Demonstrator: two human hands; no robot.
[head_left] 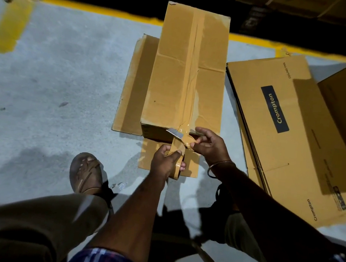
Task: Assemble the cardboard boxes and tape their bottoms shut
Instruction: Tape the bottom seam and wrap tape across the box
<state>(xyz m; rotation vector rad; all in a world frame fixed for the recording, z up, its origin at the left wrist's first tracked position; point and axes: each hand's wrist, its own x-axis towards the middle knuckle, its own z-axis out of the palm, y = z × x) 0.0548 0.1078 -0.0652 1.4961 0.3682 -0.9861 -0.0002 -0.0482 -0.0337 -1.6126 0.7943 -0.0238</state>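
The long cardboard box (pixel 186 73) lies on the grey floor (pixel 62 82), on top of a flat cardboard sheet (pixel 129 88), with brown tape (pixel 191 69) running along its middle seam. At the near end of the box, the left hand (pixel 165 161) grips the tape roll (pixel 176 167), fingers curled around it. The right hand (pixel 208 145) pinches the stretched tape just beside the box edge, where a small grey blade (pixel 175 132) touches the strip. To the right of the box lie flattened boxes (pixel 284 131) printed "Crompton".
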